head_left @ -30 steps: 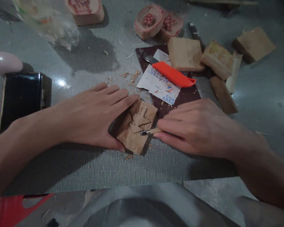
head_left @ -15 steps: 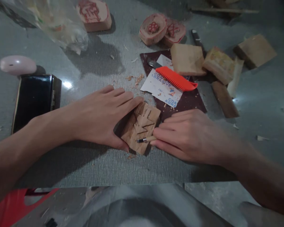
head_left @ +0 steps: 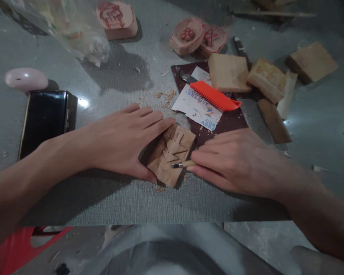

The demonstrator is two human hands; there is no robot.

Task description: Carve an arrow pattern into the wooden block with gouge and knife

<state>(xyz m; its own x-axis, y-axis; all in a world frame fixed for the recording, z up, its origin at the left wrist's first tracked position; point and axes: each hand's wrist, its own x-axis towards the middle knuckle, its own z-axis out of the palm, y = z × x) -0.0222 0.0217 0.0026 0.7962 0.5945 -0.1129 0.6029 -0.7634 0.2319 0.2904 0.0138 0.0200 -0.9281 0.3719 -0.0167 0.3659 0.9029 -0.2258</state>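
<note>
Carved wooden block (head_left: 164, 171) lies on the grey tabletop (head_left: 126, 206) near its front edge, between the two hands, its long axis slanting from near left to far right. The left hand (head_left: 120, 143) is the nearer one: its thumb and forefinger are spread wide and clasp the block along its left side, thumb at the near corner, forefinger at the far end.

The right hand (head_left: 229, 162) pinches the pale handle of a small carving chisel (head_left: 184, 164) just off the block's right edge. From that grip the block lies directly left, and the chisel points left across its long axis. Its metal tip is over the nearer half, just short of the zigzag grooves (head_left: 176, 152); whether it touches the wood cannot be told.

Beyond the hands, an orange-handled knife (head_left: 215, 96) rests on white-backed sandpaper (head_left: 186, 100), over a dark maroon sheet (head_left: 232, 121). Farther off sit a plain wooden block (head_left: 227, 72) and a round piece with a red flower design (head_left: 187, 36).
</note>
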